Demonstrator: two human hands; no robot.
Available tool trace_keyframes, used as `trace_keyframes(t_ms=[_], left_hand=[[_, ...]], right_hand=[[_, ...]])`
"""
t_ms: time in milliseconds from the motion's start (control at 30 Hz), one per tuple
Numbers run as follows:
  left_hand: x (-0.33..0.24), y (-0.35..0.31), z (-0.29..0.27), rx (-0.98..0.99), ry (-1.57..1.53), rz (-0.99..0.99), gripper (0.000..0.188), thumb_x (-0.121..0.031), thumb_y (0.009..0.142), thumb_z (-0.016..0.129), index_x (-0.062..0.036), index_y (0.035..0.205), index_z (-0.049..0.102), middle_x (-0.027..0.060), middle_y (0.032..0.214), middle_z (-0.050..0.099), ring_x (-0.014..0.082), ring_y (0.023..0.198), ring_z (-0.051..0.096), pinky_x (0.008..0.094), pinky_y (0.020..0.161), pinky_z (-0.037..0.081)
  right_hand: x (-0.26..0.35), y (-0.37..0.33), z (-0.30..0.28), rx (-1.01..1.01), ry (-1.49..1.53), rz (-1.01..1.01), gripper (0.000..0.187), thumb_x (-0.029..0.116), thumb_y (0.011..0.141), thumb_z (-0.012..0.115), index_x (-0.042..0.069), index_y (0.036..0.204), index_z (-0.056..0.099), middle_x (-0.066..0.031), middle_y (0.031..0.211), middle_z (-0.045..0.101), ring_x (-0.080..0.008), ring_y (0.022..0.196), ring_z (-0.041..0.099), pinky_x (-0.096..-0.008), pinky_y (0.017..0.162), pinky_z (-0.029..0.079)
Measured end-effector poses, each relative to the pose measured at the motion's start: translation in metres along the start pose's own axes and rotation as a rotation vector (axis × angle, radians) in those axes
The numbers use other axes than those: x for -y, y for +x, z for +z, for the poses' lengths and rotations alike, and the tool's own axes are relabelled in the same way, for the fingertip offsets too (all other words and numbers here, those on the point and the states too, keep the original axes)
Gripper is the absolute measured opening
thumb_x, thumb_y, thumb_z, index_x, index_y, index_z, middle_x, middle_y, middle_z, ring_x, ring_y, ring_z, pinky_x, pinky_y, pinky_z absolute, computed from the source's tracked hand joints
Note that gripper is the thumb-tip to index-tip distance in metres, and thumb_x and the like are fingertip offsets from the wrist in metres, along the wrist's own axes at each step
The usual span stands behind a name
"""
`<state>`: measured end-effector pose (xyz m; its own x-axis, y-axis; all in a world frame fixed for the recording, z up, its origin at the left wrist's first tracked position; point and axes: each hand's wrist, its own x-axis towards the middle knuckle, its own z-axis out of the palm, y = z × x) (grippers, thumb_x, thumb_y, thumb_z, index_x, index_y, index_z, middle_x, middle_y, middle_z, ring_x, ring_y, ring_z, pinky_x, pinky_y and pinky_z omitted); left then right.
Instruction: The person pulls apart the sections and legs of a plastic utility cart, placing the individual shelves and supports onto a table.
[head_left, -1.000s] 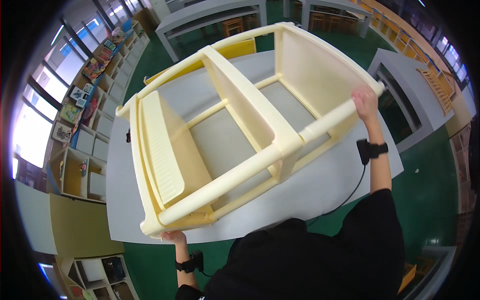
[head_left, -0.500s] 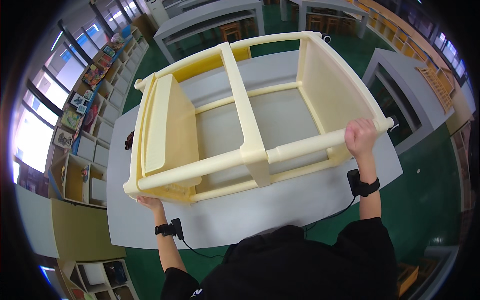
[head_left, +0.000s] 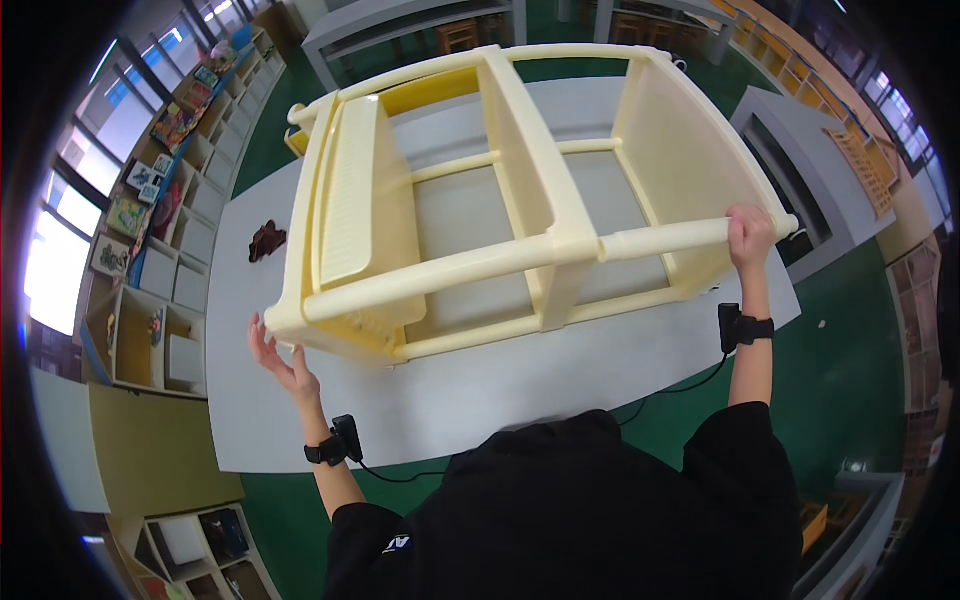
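Note:
A cream plastic rolling cart (head_left: 430, 279) with tubular posts lies on its side across the grey table (head_left: 440, 400). Its shelf panels stand upright, and small wheels show at the right end. My right hand (head_left: 750, 238) is wrapped round the near post close to that wheeled end. At the near left corner of the cart is my left hand (head_left: 292, 372), fingers spread and thumb apart, beside the post's rounded end. Whether its palm touches the corner I cannot tell. A yellow panel (head_left: 430, 92) shows along the cart's far left side.
A dark brown object (head_left: 267, 242) lies on the table left of the cart. Low shelving (head_left: 180, 270) runs along the windows at left. Other grey tables (head_left: 400, 30) stand beyond and at the right, over a green floor (head_left: 840, 370). Cables trail from both wrist straps.
The cart has shifted right and away from me, its left end showing more of the brown object. My left hand has opened from beneath the corner; my right hand stays round the post.

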<state>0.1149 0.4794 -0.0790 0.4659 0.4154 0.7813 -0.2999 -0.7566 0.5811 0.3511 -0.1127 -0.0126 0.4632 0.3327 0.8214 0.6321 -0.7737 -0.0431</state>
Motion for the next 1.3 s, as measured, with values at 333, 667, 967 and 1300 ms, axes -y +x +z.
trace_keyframes(t_ms=[333, 667, 967, 1300], left_hand=[[-0.116, 0.048, 0.014, 0.335, 0.556, 0.512, 0.06, -0.037, 0.07, 0.064, -0.0085, 0.121, 0.05, 0.0149, 0.131, 0.038, 0.0315, 0.116, 0.038, 0.044, 0.095, 0.028], [-0.15, 0.059, 0.114, 0.752, 0.499, 0.419, 0.039, -0.038, 0.076, 0.063, -0.0056, 0.096, 0.056, 0.0118, 0.07, 0.058, 0.029, 0.064, 0.055, 0.0349, 0.061, 0.043], [-0.136, 0.055, 0.117, 0.845, 0.565, 0.284, 0.03, -0.031, 0.077, 0.062, -0.004, 0.079, 0.051, 0.0148, 0.06, 0.05, 0.0327, 0.053, 0.048, 0.0364, 0.049, 0.036], [-0.125, 0.057, 0.113, 0.836, 0.598, 0.336, 0.046, -0.048, 0.072, 0.062, -0.0036, 0.075, 0.05, 0.0133, 0.057, 0.05, 0.0322, 0.053, 0.051, 0.0375, 0.049, 0.039]], right_hand=[[0.054, -0.003, 0.014, -0.336, -0.174, 0.119, 0.009, 0.006, 0.077, 0.053, 0.003, 0.085, 0.056, -0.0138, 0.086, 0.054, -0.03, 0.084, 0.051, -0.0397, 0.073, 0.04], [0.122, -0.147, 0.136, 0.531, 0.273, -0.061, 0.036, 0.033, 0.071, 0.065, 0.006, 0.093, 0.057, -0.0099, 0.089, 0.058, -0.0261, 0.088, 0.054, -0.0358, 0.074, 0.043], [0.123, -0.172, 0.189, 0.928, 0.436, -0.147, 0.039, 0.04, 0.075, 0.061, 0.005, 0.089, 0.054, -0.0122, 0.08, 0.058, -0.0307, 0.079, 0.057, -0.0398, 0.07, 0.044], [0.118, -0.175, 0.19, 0.857, 0.404, -0.198, 0.048, 0.051, 0.075, 0.055, 0.004, 0.079, 0.054, -0.0127, 0.069, 0.059, -0.0303, 0.066, 0.06, -0.0383, 0.061, 0.048]])
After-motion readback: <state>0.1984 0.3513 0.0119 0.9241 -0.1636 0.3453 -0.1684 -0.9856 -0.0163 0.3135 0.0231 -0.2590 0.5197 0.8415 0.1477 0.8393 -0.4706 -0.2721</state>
